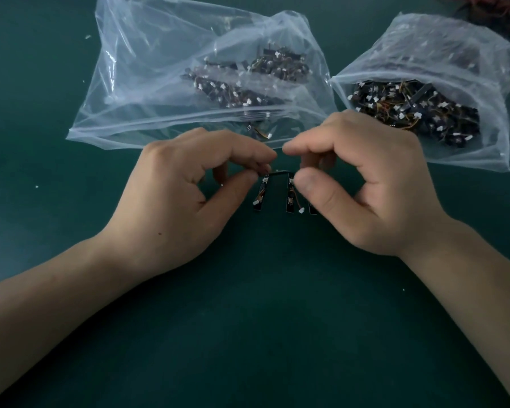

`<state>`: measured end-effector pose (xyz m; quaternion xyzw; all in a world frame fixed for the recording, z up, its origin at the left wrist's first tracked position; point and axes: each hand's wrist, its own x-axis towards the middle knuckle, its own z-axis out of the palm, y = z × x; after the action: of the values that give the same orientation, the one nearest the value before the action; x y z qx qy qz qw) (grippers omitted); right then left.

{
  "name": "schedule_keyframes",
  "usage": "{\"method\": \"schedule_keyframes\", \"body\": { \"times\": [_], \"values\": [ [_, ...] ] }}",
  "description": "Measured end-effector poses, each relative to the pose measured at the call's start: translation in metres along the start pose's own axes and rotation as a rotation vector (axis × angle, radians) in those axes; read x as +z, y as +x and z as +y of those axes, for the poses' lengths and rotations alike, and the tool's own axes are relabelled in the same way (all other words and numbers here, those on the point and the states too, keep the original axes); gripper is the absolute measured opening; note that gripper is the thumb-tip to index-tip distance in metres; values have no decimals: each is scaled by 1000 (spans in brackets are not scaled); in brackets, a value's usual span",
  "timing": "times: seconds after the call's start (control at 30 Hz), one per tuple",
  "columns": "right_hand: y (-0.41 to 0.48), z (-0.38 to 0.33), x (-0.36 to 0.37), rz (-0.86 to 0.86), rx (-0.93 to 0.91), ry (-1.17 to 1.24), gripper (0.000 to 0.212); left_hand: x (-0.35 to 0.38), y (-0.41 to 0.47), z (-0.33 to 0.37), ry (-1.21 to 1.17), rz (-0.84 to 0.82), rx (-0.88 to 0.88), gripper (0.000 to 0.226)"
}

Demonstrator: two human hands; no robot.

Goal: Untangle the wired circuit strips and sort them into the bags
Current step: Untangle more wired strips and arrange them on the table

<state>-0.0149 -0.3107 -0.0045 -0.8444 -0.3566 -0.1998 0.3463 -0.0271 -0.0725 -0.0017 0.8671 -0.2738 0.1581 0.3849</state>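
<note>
Bags (147, 92) just behind pinched strips (289, 198) — wires (489, 10) top-right.

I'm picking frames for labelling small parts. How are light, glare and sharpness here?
Head view: dim, even light, no hard shadows; pale glare on the left bag and right bag; the circuit strips pinched by left hand and right hand look small and soft; the wire pile at top right is blurred.

Left hand (186, 184) and right hand (362, 184) are pinching a small cluster of black circuit strips (289, 195) above a dark green table (248, 319). Two clear plastic bags, left bag (147, 83) and right bag (483, 83), are lying behind, each holding wired strips.
</note>
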Motion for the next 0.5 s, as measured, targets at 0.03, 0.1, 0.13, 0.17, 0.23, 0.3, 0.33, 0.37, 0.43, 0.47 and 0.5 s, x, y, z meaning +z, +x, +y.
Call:
{"method": "schedule_keyframes", "body": {
  "times": [0.03, 0.1, 0.13, 0.17, 0.23, 0.3, 0.33, 0.37, 0.43, 0.47, 0.5],
  "values": [
    [0, -1, 1, 2, -30, -14, 22, 0, 0, 0, 6, -7, 9, 26],
    [0, -1, 2, 10, -61, -30, 23, 1, 0, 0, 9, -16, 30, 25],
    [0, -2, 3, 14, -63, -24, 23, 1, -1, 0, 0, -10, 35, 25],
    [0, -2, 3, 18, -61, -9, 23, 2, -1, 0, -22, 3, 29, 26],
    [-1, -1, 3, 18, -43, 28, 24, 2, -2, 0, -66, 48, 11, 27],
    [0, -1, 3, -8, -15, 66, 25, 2, -2, 0, -72, 62, 0, 30],
    [0, -1, 3, -29, -6, 77, 25, 2, -2, 1, -71, 61, 8, 31],
    [0, -2, 2, -48, -5, 80, 27, 1, -1, 1, -69, 60, 25, 32],
    [1, -3, 2, -67, -12, 57, 31, -1, 0, 2, -46, 59, 77, 28],
    [1, -4, 2, -72, -12, 42, 33, -2, 0, 3, -34, 65, 95, 25],
    [1, -4, 2, -75, -9, 31, 36, -2, 0, 3, -30, 68, 100, 22]
  ]
}}
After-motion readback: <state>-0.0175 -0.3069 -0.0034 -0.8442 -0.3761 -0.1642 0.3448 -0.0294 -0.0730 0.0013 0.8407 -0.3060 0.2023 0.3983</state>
